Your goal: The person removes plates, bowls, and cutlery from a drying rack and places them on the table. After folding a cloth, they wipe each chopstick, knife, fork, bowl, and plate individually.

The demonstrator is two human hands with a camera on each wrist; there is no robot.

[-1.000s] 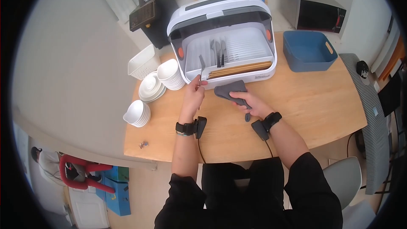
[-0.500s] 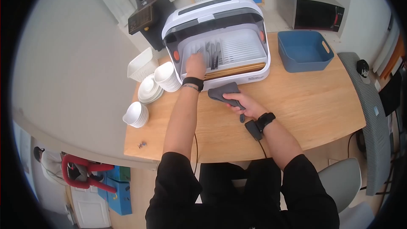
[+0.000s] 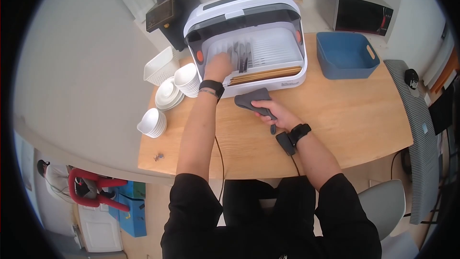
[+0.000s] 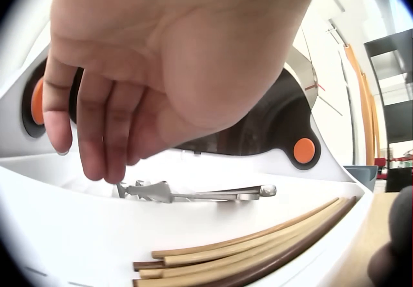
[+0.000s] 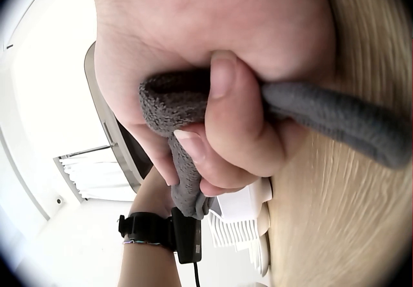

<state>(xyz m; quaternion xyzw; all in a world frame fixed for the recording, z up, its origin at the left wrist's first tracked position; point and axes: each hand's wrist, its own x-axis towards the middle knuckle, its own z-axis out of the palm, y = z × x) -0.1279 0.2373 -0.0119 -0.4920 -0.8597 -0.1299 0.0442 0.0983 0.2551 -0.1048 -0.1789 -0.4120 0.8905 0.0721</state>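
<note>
My left hand [image 3: 219, 66] reaches into the left end of a white dish storage box [image 3: 296, 82]. In the left wrist view its fingers [image 4: 93, 148] hang down, lightly bent, with the tips close over metal cutlery [image 4: 213, 194]. The thumb is partly hidden behind the palm. Right of that hand, several utensils [image 3: 241, 57] lie side by side on the box's rack. Wooden chopsticks [image 3: 266, 75] fill the front compartment. My right hand [image 3: 282, 115] grips a folded dark grey cloth [image 3: 253, 98] in front of the box, its fingers curled round it and a loop hanging below.
Left of the box stand stacked white bowls [image 3: 187, 79], white plates [image 3: 168, 93], more bowls [image 3: 152, 123] and a white basket [image 3: 162, 66]. A blue bin [image 3: 347, 69] is on the right, with a microwave [image 3: 357, 14] behind. The box's dark lid [image 3: 242, 21] is raised.
My left hand has moved from the box's front edge, where it held a fork, into the left part of the box. The right hand keeps hold of the cloth, nearly still.
</note>
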